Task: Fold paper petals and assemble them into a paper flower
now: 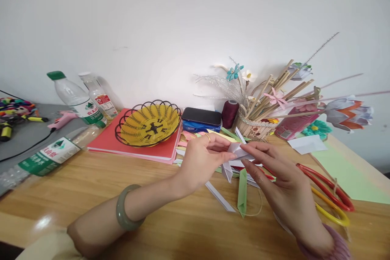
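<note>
Between my two hands is a piece of folded white paper [235, 150], held above the table. My left hand [199, 162], with a ring on a finger and a green bangle at the wrist, pinches its left side between thumb and fingers. From the right, the fingertips of my right hand [282, 183] close on its other side. Below the hands lie a folded green paper strip [242, 195] and a folded white paper strip [219, 197]. Several more coloured strips sit behind, partly hidden by my hands.
A yellow woven basket [131, 128] rests on red paper [102, 142] at left, beside plastic bottles [50, 154] and a pink glue gun [63, 119]. Behind are a phone [201, 116], a maroon thread spool [229, 113] and a holder [256, 129] of sticks and flowers. Red tubing [330, 189] lies right.
</note>
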